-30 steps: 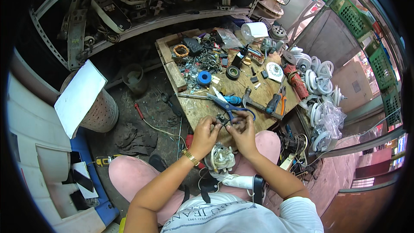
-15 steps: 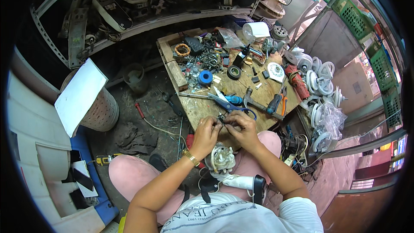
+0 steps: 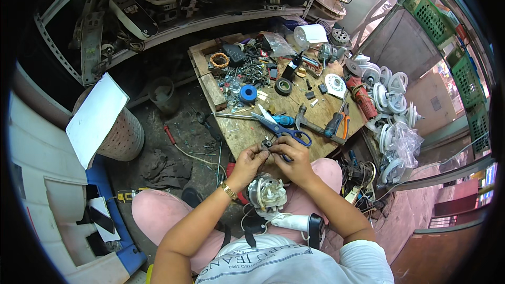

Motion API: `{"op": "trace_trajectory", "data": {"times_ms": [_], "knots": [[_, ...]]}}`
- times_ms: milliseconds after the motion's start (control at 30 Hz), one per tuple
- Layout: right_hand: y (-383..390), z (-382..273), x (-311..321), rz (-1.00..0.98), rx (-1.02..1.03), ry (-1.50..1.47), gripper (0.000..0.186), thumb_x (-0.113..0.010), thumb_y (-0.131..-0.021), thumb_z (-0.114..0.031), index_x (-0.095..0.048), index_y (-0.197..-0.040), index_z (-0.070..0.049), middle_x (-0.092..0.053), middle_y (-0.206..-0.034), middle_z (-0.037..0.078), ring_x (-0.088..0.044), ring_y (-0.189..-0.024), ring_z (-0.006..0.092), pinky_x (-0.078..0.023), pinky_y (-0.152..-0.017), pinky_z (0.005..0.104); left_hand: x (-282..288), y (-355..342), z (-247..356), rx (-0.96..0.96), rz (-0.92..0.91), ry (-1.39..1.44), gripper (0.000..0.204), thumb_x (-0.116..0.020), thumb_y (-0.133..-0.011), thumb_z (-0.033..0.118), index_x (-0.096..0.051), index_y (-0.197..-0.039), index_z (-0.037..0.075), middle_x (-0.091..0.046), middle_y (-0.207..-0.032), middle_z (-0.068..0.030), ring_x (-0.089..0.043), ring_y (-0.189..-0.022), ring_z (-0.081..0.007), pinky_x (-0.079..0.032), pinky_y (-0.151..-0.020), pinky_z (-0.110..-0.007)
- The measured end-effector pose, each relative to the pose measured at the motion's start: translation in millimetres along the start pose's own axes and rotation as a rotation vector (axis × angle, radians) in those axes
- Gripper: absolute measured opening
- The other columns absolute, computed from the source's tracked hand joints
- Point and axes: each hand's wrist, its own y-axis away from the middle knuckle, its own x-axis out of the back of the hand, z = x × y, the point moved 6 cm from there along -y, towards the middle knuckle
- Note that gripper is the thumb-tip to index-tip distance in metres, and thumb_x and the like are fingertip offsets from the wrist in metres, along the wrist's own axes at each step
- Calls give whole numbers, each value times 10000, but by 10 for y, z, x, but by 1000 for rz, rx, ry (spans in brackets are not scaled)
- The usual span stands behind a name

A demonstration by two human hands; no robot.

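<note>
A small dark metal part (image 3: 267, 144) is pinched between my left hand (image 3: 249, 164) and my right hand (image 3: 293, 159) at the near edge of the wooden work board. Both hands' fingers are closed around it and hide much of its shape. Blue-handled scissors (image 3: 295, 135) lie just beyond my fingers. Below my hands, a cream-coloured motor assembly (image 3: 267, 194) rests at my lap, attached to a white tubular body (image 3: 291, 221) with cords.
The wooden board (image 3: 331, 121) bears a hammer (image 3: 313, 127), pliers, tape rolls and many small parts. A red grinder (image 3: 361, 99) and white plastic parts (image 3: 397, 97) crowd its right side. A perforated bin (image 3: 124, 135) topped by a white sheet and a red-handled tool (image 3: 168, 134) are left.
My right fingers have come down and closed more tightly beside my left ones, shifting a little left over the last second. The small part has turned slightly between my fingertips.
</note>
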Motion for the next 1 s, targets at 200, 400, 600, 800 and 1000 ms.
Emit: {"op": "trace_trajectory", "data": {"times_ms": [200,400,600,800,1000], "knots": [[-49,-6,22,-70,-26,-100,146,-710,-752,-26,-666,-889,-3,-633,-961,128,-653,-860,282,-514,-756,332,63,-5,-8,-33,25,-78,114,-659,-917,136,-583,-931,53,-612,-860,24,-570,-755,-46,-491,-642,-204],[41,23,28,-2,-11,-98,126,-692,-771,-13,-645,-883,20,-631,-964,131,-656,-886,266,-523,-773,338,-45,55,54,122,21,-42,129,-693,-873,59,-634,-985,32,-650,-906,-1,-592,-826,-51,-487,-722,-206],[110,237,-47,-6,-249,-500,106,-652,-801,14,-625,-899,40,-633,-1046,154,-615,-998,240,-488,-858,345,-1,94,9,145,42,-64,176,-705,-873,105,-638,-1011,18,-660,-886,-14,-629,-785,-79,-541,-685,-231],[66,217,-35,-48,-199,-444,92,-642,-804,23,-626,-892,43,-635,-1051,156,-616,-994,248,-475,-874,335,-70,96,74,86,-30,-63,242,-648,-927,192,-582,-1092,29,-659,-878,-17,-600,-740,-48,-472,-586,-198],[33,126,-14,-29,-138,-345,115,-657,-782,35,-639,-896,33,-637,-1009,135,-629,-957,255,-499,-827,327,-78,77,132,94,30,5,329,-619,-950,192,-478,-1224,78,-643,-970,-23,-623,-822,-84,-494,-698,-210]]}}
